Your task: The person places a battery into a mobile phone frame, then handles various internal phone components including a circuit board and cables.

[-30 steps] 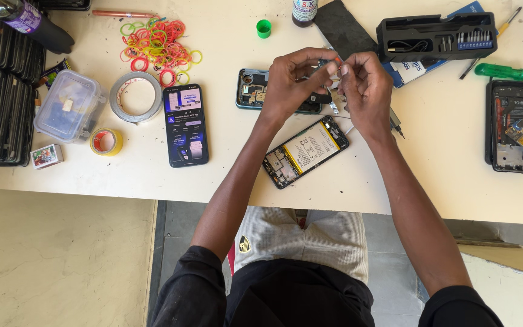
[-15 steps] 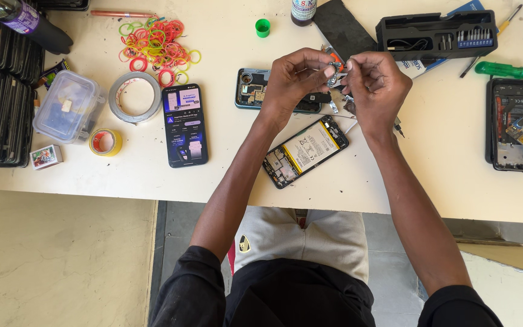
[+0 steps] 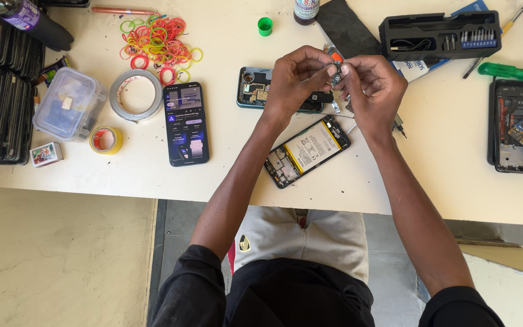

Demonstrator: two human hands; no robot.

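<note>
Both hands meet above the table's far middle: left hand [image 3: 295,82] and right hand [image 3: 373,91] pinch a small dark part [image 3: 336,77] between nearly closed fingertips. Left, a clear plastic box [image 3: 68,104] holds a small pale piece; far right, a black tray [image 3: 440,35] holds screwdriver bits.

There is one view only, from a camera on the person's head. It looks almost straight down, over the lap and onto a white worktable [image 3: 225,175] in front. The far side of the table is at the top of the picture, and the table runs out of the frame at the top and at the right. Both forearms come up from the bottom edge, and the left hand [image 3: 295,82] and right hand [image 3: 373,91] meet in the upper middle, quite near. At the lower left, bare floor [image 3: 55,260] shows.
</note>
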